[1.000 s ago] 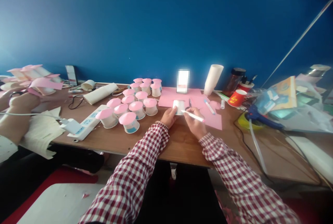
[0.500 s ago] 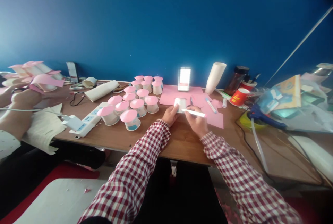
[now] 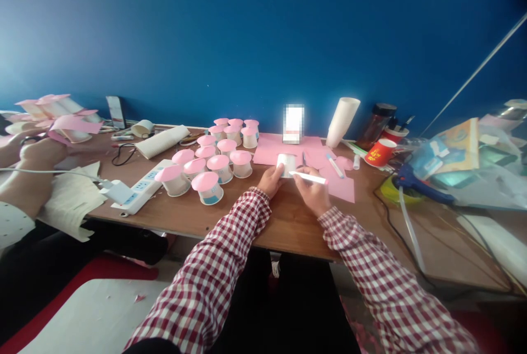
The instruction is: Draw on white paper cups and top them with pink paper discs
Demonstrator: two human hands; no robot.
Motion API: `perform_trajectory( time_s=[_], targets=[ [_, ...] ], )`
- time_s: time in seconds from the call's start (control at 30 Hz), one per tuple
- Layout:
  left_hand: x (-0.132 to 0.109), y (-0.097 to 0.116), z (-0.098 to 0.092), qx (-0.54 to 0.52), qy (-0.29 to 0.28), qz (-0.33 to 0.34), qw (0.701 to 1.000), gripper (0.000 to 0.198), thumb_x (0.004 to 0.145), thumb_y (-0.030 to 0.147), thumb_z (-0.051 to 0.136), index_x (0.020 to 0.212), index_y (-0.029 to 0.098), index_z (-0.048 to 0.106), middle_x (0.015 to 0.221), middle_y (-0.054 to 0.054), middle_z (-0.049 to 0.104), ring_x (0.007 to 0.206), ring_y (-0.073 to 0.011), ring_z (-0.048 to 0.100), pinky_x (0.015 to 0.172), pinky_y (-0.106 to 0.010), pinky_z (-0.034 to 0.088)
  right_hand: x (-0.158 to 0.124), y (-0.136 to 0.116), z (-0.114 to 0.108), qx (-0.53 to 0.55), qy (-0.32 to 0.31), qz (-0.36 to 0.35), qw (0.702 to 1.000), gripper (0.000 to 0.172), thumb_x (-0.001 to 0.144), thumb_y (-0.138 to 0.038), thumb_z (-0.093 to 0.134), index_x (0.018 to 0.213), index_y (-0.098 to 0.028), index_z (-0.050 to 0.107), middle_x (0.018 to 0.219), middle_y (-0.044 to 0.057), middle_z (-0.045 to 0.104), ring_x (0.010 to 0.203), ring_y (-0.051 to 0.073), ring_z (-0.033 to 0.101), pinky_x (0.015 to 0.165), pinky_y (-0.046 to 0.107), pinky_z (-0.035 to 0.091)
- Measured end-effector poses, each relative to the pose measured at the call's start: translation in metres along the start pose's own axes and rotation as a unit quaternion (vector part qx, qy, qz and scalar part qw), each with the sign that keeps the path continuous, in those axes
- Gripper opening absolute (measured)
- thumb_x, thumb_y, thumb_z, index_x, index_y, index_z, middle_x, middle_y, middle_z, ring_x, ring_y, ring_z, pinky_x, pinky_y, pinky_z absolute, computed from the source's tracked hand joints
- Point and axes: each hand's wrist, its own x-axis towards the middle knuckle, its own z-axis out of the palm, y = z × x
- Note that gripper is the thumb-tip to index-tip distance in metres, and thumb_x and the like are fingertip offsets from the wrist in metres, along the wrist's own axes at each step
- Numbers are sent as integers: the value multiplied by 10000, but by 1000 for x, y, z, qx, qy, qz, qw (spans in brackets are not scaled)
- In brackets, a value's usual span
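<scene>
My left hand is closed round the side of a white paper cup, held just above the table. Between the fingers of my right hand is a white marker, its tip pointing left and close to the cup's side; whether it touches I cannot tell. Behind both hands lie pink paper sheets with another marker on them. To the left stand several paper cups topped with pink paper discs.
A leaning stack of cups and a phone stand near the wall. On the right are a red cup, a blue glue gun and cables. A power strip lies left, beside a co-worker's arm.
The view has shifted very slightly. Both hands keep their hold on the cup and the marker, with hardly any visible movement.
</scene>
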Motion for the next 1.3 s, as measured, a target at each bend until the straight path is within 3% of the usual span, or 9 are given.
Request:
perform_trajectory(
  time_s=[1.03, 1.3],
  targets=[
    [3, -4, -4, 24, 4, -2, 1000, 401, 784, 464, 619, 954, 100, 627, 987, -135, 647, 991, -236, 592, 925, -388, 461, 0, 1, -1, 4, -8, -16, 1000, 139, 853, -335, 580, 854, -198, 600, 830, 49, 675, 727, 185, 633, 648, 312, 520],
    [2, -1, 0, 14, 7, -5, 1000, 393, 789, 438, 623, 965, 87, 622, 979, -135, 646, 990, -233, 598, 934, -403, 454, 1, 3, 1, -19, -2, -53, 998, 82, 850, -279, 583, 861, -200, 603, 852, 55, 666, 819, 203, 633, 744, 335, 515]
  ],
)
